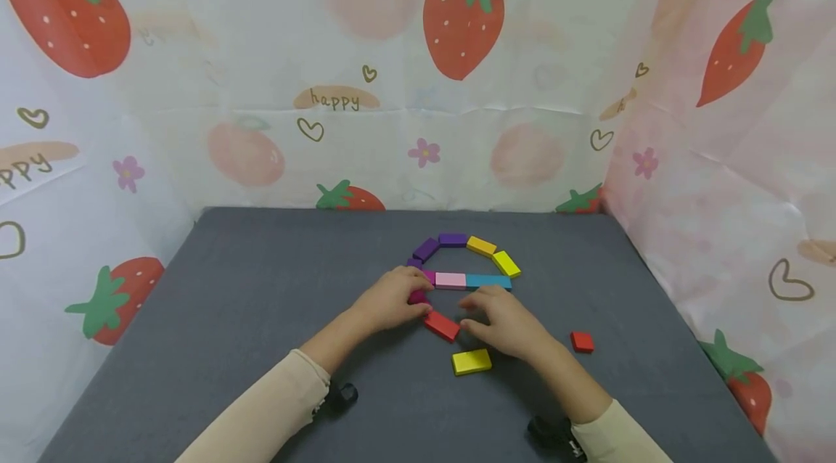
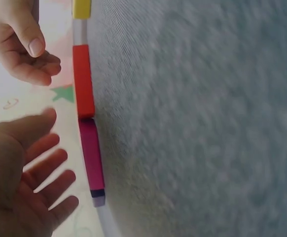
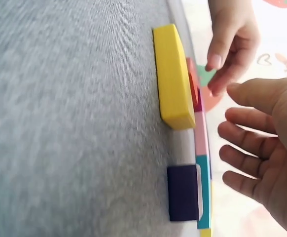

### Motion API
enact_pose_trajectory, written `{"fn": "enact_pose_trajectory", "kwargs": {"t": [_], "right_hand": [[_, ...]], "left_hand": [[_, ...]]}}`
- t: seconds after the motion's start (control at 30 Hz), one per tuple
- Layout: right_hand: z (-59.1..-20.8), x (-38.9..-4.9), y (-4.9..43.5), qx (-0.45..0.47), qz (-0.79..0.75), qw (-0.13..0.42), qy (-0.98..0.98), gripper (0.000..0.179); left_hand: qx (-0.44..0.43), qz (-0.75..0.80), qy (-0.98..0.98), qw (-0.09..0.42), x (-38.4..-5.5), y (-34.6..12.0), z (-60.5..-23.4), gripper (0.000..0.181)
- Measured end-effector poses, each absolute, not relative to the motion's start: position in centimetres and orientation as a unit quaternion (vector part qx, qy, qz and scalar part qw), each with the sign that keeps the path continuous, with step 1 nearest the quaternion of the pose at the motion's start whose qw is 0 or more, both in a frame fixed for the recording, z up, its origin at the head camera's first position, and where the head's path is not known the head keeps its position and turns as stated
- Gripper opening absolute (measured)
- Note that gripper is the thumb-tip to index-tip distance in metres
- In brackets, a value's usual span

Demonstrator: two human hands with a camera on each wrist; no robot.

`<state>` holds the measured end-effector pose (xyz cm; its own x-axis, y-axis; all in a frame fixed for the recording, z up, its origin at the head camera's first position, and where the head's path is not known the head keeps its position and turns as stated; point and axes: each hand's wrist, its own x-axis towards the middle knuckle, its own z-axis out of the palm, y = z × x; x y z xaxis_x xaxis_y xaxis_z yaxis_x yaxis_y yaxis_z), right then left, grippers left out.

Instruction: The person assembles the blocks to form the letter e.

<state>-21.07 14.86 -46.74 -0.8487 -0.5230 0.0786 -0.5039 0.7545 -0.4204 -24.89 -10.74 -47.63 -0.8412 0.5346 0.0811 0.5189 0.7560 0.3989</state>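
Observation:
My left hand (image 1: 390, 299) hovers, fingers spread, at the left side of a curve of coloured blocks, partly covering a magenta block (image 1: 418, 297). A red block (image 1: 442, 326) meets the magenta one end to end, just below its fingertips. To the right, my right hand (image 1: 508, 322) hangs with loosely bent fingers, holding nothing, below a blue block (image 1: 488, 281). A pink block (image 1: 451, 281) adjoins the blue one in a straight row. Near the right hand, the right wrist view shows a dark block (image 3: 184, 192), hidden in the head view, and a yellow block (image 3: 174, 79).
Purple blocks (image 1: 453, 239), an orange block (image 1: 482, 247) and a yellow block (image 1: 506, 264) arch over the row. Apart to the right lies a small red block (image 1: 583, 342). Strawberry-print cloth (image 1: 405, 136) walls the grey table (image 1: 274, 267) at back and sides.

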Motion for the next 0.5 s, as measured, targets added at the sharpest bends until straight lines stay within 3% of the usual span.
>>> {"fn": "enact_pose_trajectory", "kwargs": {"t": [0.5], "right_hand": [[-46.8, -20.2, 16.7, -0.356, -0.214, 0.055, 0.908, 0.030]], "left_hand": [[0.361, 0.203, 0.908, 0.061, -23.2, -9.9, -47.5, 0.046]]}}
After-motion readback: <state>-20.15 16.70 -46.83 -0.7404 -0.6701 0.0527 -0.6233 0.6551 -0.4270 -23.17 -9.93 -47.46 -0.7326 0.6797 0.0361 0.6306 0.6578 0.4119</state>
